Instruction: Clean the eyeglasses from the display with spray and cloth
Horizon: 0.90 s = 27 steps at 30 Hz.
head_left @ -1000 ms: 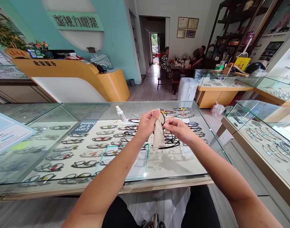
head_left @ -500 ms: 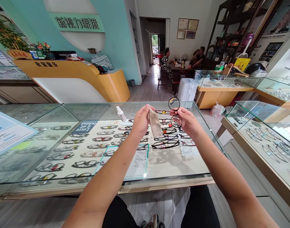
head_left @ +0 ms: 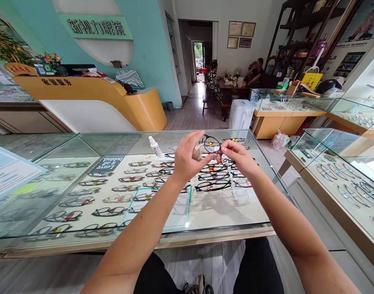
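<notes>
Round black-rimmed glasses [head_left: 211, 144] are held up over the glass display counter [head_left: 171, 229]. My right hand [head_left: 239, 157] pinches them near the middle of the frame. Beside their left lens, my left hand [head_left: 188, 157] curls round a beige cloth [head_left: 197, 152], its thumb and fingers reaching toward the frame; most of the cloth is hidden by the hand. A white spray bottle [head_left: 155, 146] stands on the counter to the left of my hands. Many spectacles [head_left: 213, 185] lie in rows under the glass below.
Another glass case [head_left: 343, 163] stands on the right, with a wrapped white suitcase [head_left: 241, 115] beyond the counter. A yellow reception desk [head_left: 146, 108] is at the back left. Two people sit at a table [head_left: 232, 90] in the back.
My left hand has turned and spread round the cloth, nearer the glasses. My right hand has moved left and down with the glasses, which are now close to the cloth.
</notes>
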Each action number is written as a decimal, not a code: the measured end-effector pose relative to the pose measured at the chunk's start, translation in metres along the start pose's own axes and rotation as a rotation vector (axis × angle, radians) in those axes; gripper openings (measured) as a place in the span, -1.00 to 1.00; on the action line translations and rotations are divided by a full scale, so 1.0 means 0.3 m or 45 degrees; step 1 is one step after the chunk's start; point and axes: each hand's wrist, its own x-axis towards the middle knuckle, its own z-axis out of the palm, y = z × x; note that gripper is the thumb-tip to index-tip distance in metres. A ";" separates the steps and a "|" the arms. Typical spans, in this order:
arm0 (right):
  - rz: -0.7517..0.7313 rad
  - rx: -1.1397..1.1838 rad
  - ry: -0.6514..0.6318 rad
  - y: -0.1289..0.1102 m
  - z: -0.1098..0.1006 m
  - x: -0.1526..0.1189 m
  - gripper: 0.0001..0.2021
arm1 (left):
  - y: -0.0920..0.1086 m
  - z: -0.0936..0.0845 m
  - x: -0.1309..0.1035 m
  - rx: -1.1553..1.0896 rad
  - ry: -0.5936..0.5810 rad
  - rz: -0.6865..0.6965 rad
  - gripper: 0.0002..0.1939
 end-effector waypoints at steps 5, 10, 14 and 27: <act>-0.021 0.002 -0.023 -0.006 0.003 0.003 -0.59 | -0.006 0.003 -0.003 0.005 -0.026 -0.008 -0.30; -0.053 -0.083 -0.025 0.007 0.000 0.004 -0.62 | -0.010 0.004 -0.011 0.020 0.005 0.051 -0.33; -0.417 -0.427 0.359 0.026 0.006 -0.009 -0.74 | -0.016 0.002 -0.013 0.050 0.108 0.042 -0.34; -1.166 -1.154 0.806 -0.020 0.073 -0.002 -0.41 | 0.049 -0.052 0.083 0.241 0.700 0.190 -0.31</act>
